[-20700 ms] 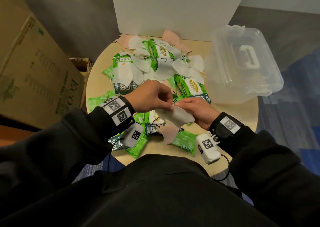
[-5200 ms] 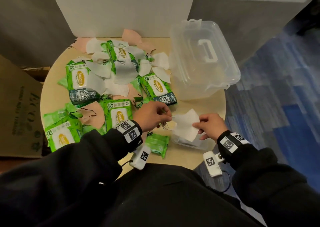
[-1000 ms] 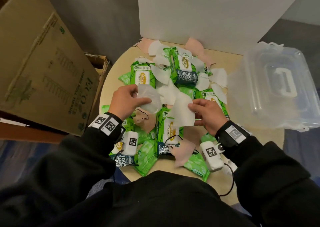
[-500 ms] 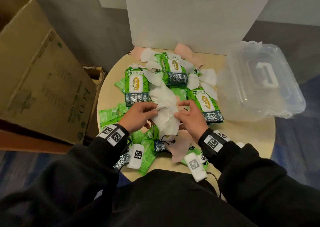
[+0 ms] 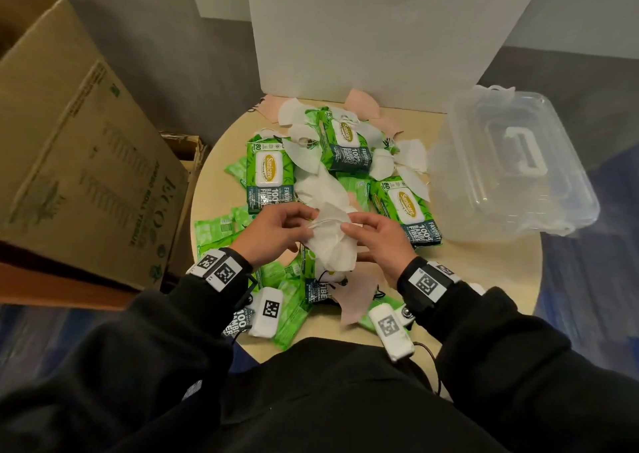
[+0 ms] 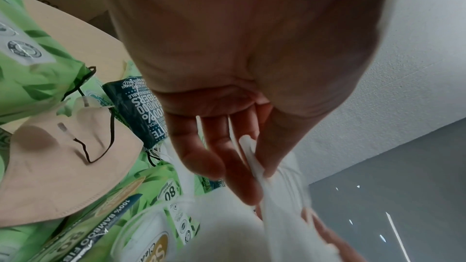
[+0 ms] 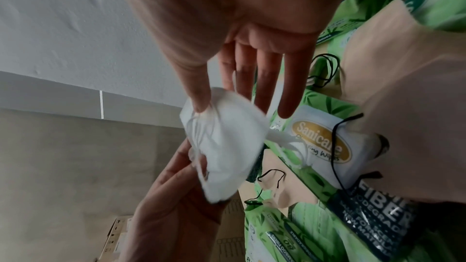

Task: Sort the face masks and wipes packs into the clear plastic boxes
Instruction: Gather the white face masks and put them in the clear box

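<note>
Both hands, left hand (image 5: 276, 231) and right hand (image 5: 377, 241), pinching a soft white folded mask (image 5: 332, 241) above the green shiny packs (image 5: 408, 210) on the round table (image 5: 484, 272), clear plastic box (image 5: 511, 169) far right

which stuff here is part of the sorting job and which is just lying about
Job:
white masks, held by left hand and right hand
pink mask
wipes packs
clear plastic box

Lying about:
cardboard box
white board
</note>
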The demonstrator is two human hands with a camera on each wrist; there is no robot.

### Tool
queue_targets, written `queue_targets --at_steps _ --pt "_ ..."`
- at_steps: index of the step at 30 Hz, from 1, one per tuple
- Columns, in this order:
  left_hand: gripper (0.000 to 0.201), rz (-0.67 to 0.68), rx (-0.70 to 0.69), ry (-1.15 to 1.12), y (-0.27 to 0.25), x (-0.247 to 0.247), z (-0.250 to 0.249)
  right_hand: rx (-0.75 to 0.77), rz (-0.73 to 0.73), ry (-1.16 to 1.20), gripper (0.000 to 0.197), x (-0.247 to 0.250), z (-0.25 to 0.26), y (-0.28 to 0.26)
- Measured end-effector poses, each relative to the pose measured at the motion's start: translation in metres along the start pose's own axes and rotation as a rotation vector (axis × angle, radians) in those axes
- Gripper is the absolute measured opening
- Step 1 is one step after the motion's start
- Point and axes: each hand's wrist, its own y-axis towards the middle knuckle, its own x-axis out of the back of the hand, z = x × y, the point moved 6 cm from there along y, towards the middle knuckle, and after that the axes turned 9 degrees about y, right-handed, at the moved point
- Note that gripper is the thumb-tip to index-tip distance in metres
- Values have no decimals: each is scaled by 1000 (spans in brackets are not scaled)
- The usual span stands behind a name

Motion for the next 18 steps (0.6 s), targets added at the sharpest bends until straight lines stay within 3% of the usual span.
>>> queue_targets --at_steps 6,8,10,13,15,18 --pt "34 68 39 64 0 -1 7 15 22 -40 18 5 2 1" --pt "48 11 63 130 2 6 11 77 -6 -69 11 9 8 2" --pt "57 -58 68 130 4 14 14 137 -31 -114 22 14 12 5" --pt "38 -124 0 40 5 16 6 186 -28 -232 38 14 15 9" --pt "24 -120 -52 -2 4 10 -1 199 8 -276 34 9 16 10" --pt "25 -96 -73 21 4 0 -5 161 112 -218 16 -4 16 7"
